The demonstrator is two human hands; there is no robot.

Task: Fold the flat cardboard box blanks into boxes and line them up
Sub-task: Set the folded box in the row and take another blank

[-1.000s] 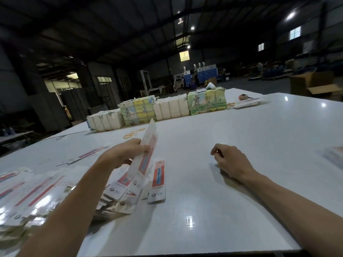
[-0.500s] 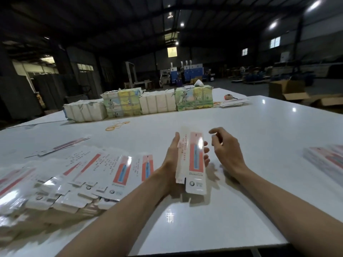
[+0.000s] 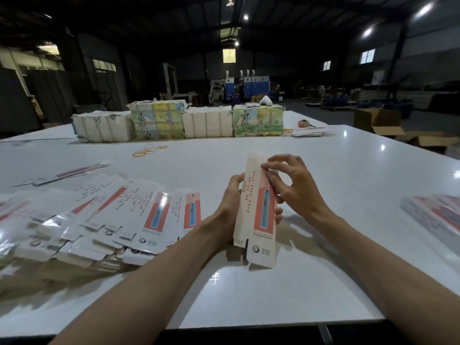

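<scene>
Surface: a wide, glossy white surface [image 3: 336,175] under both hands, running far beyond the fingers.
Wrapped bundles: four paper-wrapped bundles [image 3: 206,122] in a row, well beyond the fingers.
Flat blanks: a big fanned heap of flat blanks [image 3: 112,215] just left of the fingers, every one unfolded. Plenty left to do!
Side stack: a red-and-white side stack [image 3: 435,215] well right of the fingers. Folded boxes or more blanks? Cannot tell.
Box blank: here's the one in play, the box blank [image 3: 258,207], tilted up between both hands. Two panels already meet at an angle, so it looks to be opening into a sleeve, with its end flaps not yet tucked.
Left hand: the left hand [image 3: 227,207] grips the near-left edge, fingers [image 3: 278,216] wrapped behind, tips showing on the right side.
Right hand: the right hand [image 3: 296,188] is curled, fingertips [image 3: 266,168] pinching the top end.
Rubber bands: loose rubber bands [image 3: 146,150] lie beyond the fingers, to the left.
Progress: one box barely begun, and no lined-up row clearly in sight.
</scene>
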